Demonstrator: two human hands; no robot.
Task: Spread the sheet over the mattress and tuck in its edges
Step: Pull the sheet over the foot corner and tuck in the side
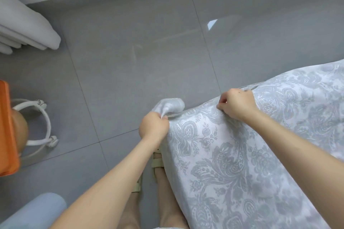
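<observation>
A white sheet (242, 163) with a grey floral pattern fills the lower right and hangs down in front of my legs. My left hand (153, 125) is closed on a bunched corner of the sheet, which sticks up past my knuckles. My right hand (237, 105) pinches the sheet's top edge a little farther right. The edge runs stretched between both hands. The mattress is hidden under the cloth; only a thin dark line shows near my right hand.
Grey floor tiles (139, 52) spread ahead to a pale wall base. An orange chair with a white ring-shaped base (43, 122) stands at the left. White curtain folds (24, 29) hang at the upper left. My sandalled feet (158, 163) are below the hands.
</observation>
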